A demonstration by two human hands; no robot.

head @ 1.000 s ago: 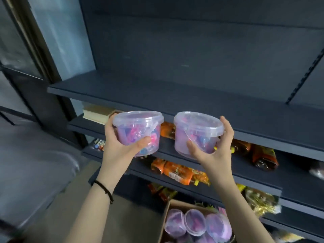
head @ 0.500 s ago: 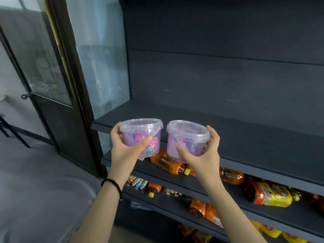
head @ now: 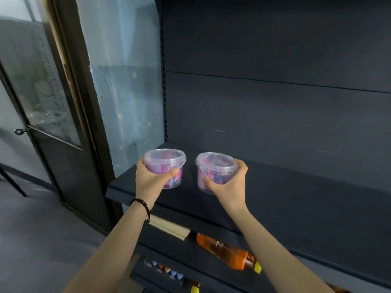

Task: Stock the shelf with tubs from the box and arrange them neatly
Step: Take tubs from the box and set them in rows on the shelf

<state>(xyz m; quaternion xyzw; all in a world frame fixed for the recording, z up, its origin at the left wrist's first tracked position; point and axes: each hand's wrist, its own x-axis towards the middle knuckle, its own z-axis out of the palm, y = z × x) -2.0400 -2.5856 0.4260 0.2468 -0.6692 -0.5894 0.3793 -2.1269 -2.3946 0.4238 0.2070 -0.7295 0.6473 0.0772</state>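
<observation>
Two clear plastic tubs with lids hold pink and blue contents. My left hand (head: 151,179) grips the left tub (head: 166,166) around its side. My right hand (head: 230,182) grips the right tub (head: 215,171) the same way. Both tubs are upright over the left end of the dark shelf (head: 296,193), low above its surface; whether they touch it I cannot tell. A small gap separates the tubs. The box is out of view.
The shelf's dark back panel (head: 275,113) rises behind the tubs. On the shelf below lie an orange bottle (head: 226,251) and a pale flat box (head: 169,228). Small items (head: 167,270) sit lower still. A glass door (head: 42,102) stands at the left.
Both hands have carried the tubs up and forward, from in front of the shelf edge to over the shelf's left end. The tubs have moved slightly apart. The view has tilted upward.
</observation>
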